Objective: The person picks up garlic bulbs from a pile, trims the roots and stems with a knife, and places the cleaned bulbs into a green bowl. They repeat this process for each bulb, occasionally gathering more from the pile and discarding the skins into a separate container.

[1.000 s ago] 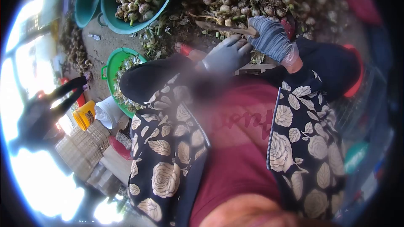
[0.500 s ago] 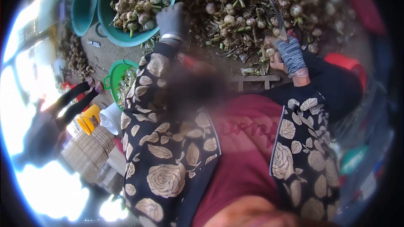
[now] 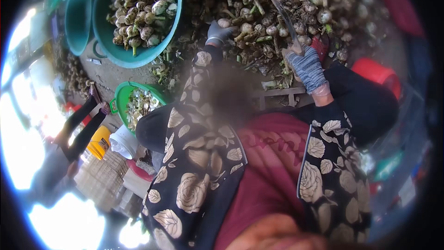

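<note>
The person's patterned jacket (image 3: 192,192) and dark red shirt (image 3: 273,180) fill the lower middle of the view. Beyond the knees, a broad pile of garlic (image 3: 259,16) spreads over the ground, stems and dirt mixed in. To its left stands a large teal tub (image 3: 102,25) with more garlic bulbs (image 3: 143,11) heaped inside, and a second teal tub (image 3: 77,18) is just beside it. Another person's legs (image 3: 82,119) show at the far left. Nearer the left knee sits a green basin (image 3: 121,99) holding pale scraps (image 3: 140,106). A red container (image 3: 373,76) is by the right knee. On the left, a white bucket (image 3: 125,141) stands next to a yellow bucket (image 3: 98,143).

The right hand (image 3: 305,67), in a grey striped glove, is closed round the handle of a knife (image 3: 286,21), whose blade slants up and left over the pile. The left hand (image 3: 219,33), in a plain grey glove, reaches to the near left edge of the garlic; whether its fingers grasp a bulb, I cannot tell.
</note>
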`<move>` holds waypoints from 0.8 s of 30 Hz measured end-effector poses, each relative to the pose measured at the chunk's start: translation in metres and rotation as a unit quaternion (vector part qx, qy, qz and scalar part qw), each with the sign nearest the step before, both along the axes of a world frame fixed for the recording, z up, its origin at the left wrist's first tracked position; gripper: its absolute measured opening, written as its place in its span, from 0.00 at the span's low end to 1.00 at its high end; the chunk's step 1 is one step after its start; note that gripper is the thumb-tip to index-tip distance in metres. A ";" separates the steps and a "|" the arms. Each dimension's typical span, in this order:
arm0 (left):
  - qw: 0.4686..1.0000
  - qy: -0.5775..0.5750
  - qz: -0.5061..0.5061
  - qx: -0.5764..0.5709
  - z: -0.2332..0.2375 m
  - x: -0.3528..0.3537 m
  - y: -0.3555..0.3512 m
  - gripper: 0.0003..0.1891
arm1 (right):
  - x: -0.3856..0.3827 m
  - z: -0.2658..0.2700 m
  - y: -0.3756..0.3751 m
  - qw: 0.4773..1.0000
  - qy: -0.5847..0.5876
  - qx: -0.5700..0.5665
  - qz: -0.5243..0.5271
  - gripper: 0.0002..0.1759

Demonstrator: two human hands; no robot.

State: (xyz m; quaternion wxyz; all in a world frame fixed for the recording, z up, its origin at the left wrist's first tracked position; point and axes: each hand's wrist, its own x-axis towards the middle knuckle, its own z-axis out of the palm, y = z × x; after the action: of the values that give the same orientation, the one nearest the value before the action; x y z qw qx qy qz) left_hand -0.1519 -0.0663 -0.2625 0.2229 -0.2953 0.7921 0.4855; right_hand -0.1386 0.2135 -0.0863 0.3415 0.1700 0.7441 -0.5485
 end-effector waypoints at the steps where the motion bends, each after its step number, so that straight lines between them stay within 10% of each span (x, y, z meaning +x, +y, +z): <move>1: 0.997 0.053 0.024 0.056 -0.002 0.009 0.001 0.42 | -0.001 0.000 -0.002 1.000 0.024 0.011 0.004 0.14; 5: 0.955 0.203 0.076 0.201 0.060 0.044 0.026 0.37 | 0.001 -0.006 -0.004 0.971 0.196 0.058 0.121 0.13; 11: 0.916 0.272 -0.004 0.295 0.181 0.084 0.078 0.44 | 0.014 0.033 -0.013 0.791 0.483 0.161 0.339 0.16; 15: 0.930 0.252 0.002 0.269 0.200 0.098 0.093 0.38 | 0.026 0.052 -0.010 0.797 0.419 0.156 0.406 0.26; 24: 0.938 0.282 -0.003 0.201 0.237 0.118 0.118 0.25 | 0.033 0.000 0.004 0.770 0.579 0.060 0.260 0.16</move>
State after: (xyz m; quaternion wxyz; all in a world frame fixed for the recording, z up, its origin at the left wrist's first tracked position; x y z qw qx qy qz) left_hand -0.0338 0.0517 -0.0256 0.0461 -0.0929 0.7094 0.6971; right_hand -0.1052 0.2171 -0.0858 -0.0357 -0.3594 0.8481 -0.3877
